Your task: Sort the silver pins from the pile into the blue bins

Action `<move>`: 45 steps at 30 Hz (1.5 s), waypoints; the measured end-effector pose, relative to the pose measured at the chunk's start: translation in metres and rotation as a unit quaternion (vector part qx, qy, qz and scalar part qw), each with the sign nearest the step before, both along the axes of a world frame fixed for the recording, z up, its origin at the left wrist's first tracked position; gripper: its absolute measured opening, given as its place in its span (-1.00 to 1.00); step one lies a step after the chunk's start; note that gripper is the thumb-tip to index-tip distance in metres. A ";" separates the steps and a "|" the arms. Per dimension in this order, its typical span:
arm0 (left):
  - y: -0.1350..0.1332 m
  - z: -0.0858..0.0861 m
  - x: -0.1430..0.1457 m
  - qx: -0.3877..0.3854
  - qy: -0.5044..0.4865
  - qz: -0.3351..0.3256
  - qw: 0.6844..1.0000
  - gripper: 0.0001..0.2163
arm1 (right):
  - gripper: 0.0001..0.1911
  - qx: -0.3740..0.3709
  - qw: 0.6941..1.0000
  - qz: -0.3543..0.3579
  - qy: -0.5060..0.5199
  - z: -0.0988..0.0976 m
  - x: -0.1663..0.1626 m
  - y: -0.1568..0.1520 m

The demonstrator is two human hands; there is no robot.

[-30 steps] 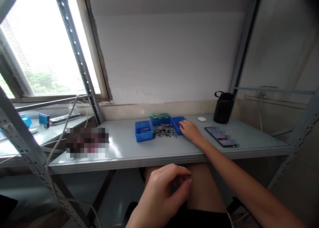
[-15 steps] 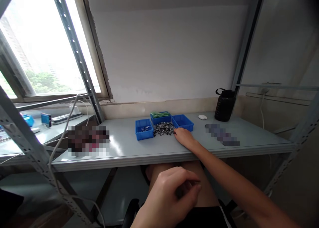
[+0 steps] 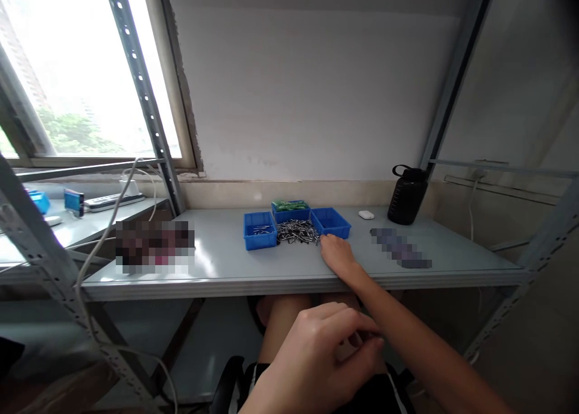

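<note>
My right hand lies on the grey table, its fingertips touching the right edge of a pile of small metal screws. The fingers are bent together at the pile; what they hold, if anything, is too small to see. Around the pile stand three blue bins: a left bin with a few screws, a back bin with green parts, and a right bin. My left hand hovers below the table edge over my lap, fingers curled in a pinch.
A black water bottle stands at the back right, a small white object beside it. Two blurred patches lie on the table, left and right. Metal shelf posts frame the bench. A cable hangs at the left.
My right hand has drawn back from the right blue bin to the edge of the screw pile. My left hand has shifted right and nearer the camera.
</note>
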State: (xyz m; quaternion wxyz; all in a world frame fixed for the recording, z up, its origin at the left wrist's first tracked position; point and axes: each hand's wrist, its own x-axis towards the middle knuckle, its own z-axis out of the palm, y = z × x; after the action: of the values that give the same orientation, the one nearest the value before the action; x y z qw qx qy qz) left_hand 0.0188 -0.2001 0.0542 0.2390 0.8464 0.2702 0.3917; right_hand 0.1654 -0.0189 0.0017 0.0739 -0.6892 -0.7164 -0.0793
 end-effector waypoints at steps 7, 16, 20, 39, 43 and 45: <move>-0.002 0.001 -0.001 0.023 0.017 -0.006 1.000 -0.90 | -0.72 -0.007 1.000 -0.007 0.002 0.001 -0.004 0.005; -0.005 -0.001 -0.004 0.022 0.028 -0.024 0.999 -0.86 | -0.72 -0.035 0.999 -0.028 0.017 0.005 0.000 0.008; -0.005 -0.001 -0.007 0.026 0.015 -0.023 0.999 -0.85 | -0.71 -0.020 0.999 -0.034 0.028 0.004 -0.003 0.010; 0.014 -0.010 -0.008 0.061 -0.019 0.109 0.992 -0.86 | -0.93 0.089 0.918 0.332 0.196 0.014 0.044 -0.149; 0.011 -0.009 -0.006 0.026 0.026 0.070 0.997 -0.88 | -0.94 0.146 0.883 0.381 0.232 0.014 0.045 -0.164; 0.009 -0.007 -0.006 0.017 0.033 0.066 0.997 -0.88 | -0.95 0.160 0.881 0.384 0.226 0.016 0.045 -0.166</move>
State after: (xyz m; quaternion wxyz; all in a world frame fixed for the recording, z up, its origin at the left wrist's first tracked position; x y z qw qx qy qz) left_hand 0.0129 -0.1910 0.0471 0.1893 0.8432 0.3268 0.3827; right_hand 0.2103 -0.1848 0.0174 0.3680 -0.3375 -0.8664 -0.0006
